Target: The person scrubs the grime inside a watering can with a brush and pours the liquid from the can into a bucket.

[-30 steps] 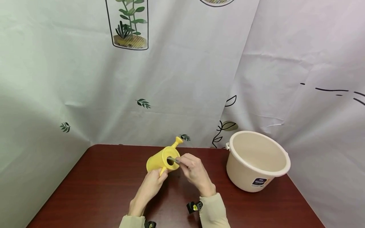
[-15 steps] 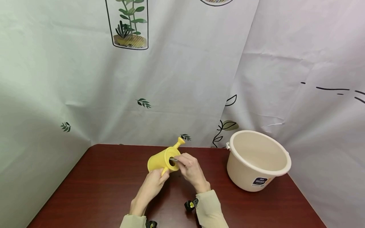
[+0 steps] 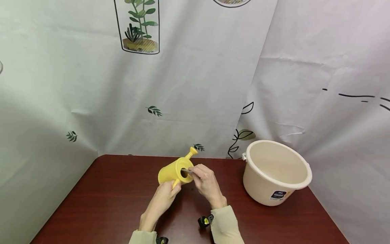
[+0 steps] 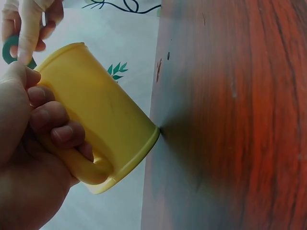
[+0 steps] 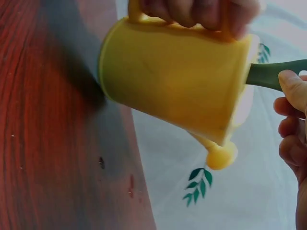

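Observation:
A yellow watering can (image 3: 168, 173) is tilted over the table, its filling opening facing right and its spout pointing up to the back. My left hand (image 3: 161, 199) grips its handle, fingers curled round the loop (image 4: 79, 165) in the left wrist view. My right hand (image 3: 208, 184) pinches a dark green handle (image 5: 266, 74) that runs into the can's opening. The handle's end (image 4: 8, 49) has a ring shape in the left wrist view. Whatever sits on the inner end is hidden in the can. The can's lower edge is at or just above the tabletop.
A cream bucket (image 3: 259, 184) stands at the right rear of the dark red wooden table (image 3: 106, 196). White cloth (image 3: 195, 78) with printed plants hangs behind and on both sides. A small dark speck (image 5: 101, 163) lies on the tabletop near the can.
The can has shifted slightly to the right. My right hand has made small movements at the opening, still pinching the green handle. The bucket has stayed put.

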Available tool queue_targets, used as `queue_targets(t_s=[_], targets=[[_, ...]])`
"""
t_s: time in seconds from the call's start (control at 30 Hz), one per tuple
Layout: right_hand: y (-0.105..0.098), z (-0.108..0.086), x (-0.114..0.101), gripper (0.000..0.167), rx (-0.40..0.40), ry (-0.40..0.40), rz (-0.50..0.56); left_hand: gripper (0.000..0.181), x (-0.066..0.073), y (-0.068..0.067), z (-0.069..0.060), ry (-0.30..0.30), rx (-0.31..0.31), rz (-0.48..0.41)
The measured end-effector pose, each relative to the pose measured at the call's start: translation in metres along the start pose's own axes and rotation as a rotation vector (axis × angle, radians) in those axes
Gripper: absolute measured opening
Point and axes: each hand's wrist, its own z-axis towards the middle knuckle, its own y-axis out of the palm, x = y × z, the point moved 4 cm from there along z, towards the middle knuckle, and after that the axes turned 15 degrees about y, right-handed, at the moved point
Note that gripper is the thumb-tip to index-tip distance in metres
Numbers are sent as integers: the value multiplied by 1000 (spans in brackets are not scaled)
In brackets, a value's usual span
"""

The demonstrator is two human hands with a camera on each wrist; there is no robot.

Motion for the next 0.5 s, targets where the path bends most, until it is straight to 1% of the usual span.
queue_targets(t_s=[0.1, 0.2, 0.3, 0.5], targets=[[-7, 1, -2, 14, 14, -2, 5, 40, 0, -1, 0, -9, 4, -6], [-12, 3, -5, 14, 7, -9, 1, 40, 0, -2, 0, -23, 14, -20], [-16, 5, -8, 15, -6, -22, -8, 40, 0, -2, 1, -35, 13, -36], [-22, 6, -15, 16, -43, -42, -8, 40, 1, -1, 0, -30, 16, -45]])
